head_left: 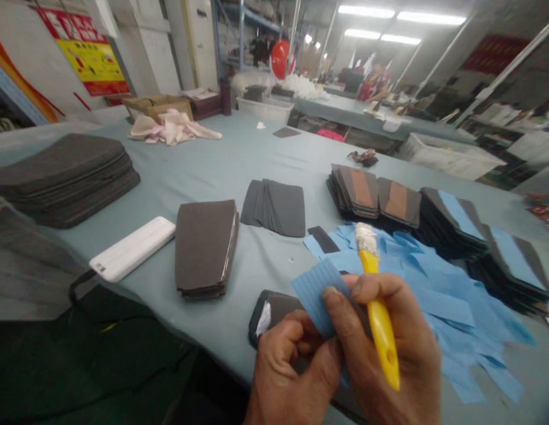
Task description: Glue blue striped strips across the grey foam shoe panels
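Observation:
My right hand is closed round a yellow-handled brush with whitish bristles pointing up, and its thumb pinches a blue ribbed strip. My left hand is curled beside it, fingers on the lower edge of the same strip and on a dark grey piece lying under both hands at the table's front edge. A white smear shows on that piece's left end.
Loose blue strips litter the table to the right. Rows of dark pieces with blue or brown strips lie behind. Grey stacks and a white power bank sit left. A person works at a far table.

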Motion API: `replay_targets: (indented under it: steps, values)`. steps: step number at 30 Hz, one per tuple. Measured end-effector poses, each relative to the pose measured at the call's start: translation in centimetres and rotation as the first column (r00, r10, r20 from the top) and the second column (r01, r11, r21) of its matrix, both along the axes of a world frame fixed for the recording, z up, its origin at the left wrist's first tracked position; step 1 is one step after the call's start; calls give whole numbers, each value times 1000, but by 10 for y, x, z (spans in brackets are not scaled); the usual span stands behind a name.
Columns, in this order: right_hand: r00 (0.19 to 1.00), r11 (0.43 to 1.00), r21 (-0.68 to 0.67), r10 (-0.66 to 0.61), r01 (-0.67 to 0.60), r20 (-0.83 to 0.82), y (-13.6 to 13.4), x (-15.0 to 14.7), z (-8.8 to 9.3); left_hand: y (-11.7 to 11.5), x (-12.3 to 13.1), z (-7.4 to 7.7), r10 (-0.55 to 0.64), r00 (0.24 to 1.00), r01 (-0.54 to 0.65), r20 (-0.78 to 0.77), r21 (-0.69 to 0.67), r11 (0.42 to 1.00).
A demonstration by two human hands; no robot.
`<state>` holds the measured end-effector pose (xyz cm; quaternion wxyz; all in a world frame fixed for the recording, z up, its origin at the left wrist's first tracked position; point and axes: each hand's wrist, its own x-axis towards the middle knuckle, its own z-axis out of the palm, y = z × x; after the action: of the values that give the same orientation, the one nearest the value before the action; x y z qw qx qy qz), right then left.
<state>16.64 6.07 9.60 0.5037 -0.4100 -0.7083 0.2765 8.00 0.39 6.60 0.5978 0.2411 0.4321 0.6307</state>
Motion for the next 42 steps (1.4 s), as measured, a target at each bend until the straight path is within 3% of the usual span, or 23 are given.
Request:
replay_targets:
  steps: [6,10,13,15,19,23,28,31,42]
  values:
    - [998,988,-151,51,-45,39,0,13,-2,-23,10,-18,-62,986,45,-158,-113,993]
    - [988,959,-267,122,-92,97,-4,19,-9,-38,17,-26,-196,973,167,-125,-214,962]
    - [962,934,-327,209,-143,176,-3,23,-18,-46,13,-33,-280,956,264,-88,-155,952]
    - [937,899,-400,281,-181,207,-2,24,-24,-51,4,-40,-305,938,299,-165,-64,952]
    - [887,816,-535,396,-221,238,0,21,-31,-67,-15,-53,-241,869,290,-432,50,956]
    - [855,791,-564,446,-238,264,6,14,-35,-78,-28,-54,-98,774,257,-626,168,952]
    - [824,813,-520,469,-262,318,18,11,-41,-77,-43,-43,44,525,254,-850,206,945]
    - [816,798,-543,484,-262,317,22,12,-44,-73,-48,-43,81,430,263,-899,210,942]
    - [820,765,-592,495,-254,288,29,10,-50,-65,-54,-45,78,379,258,-922,186,948]
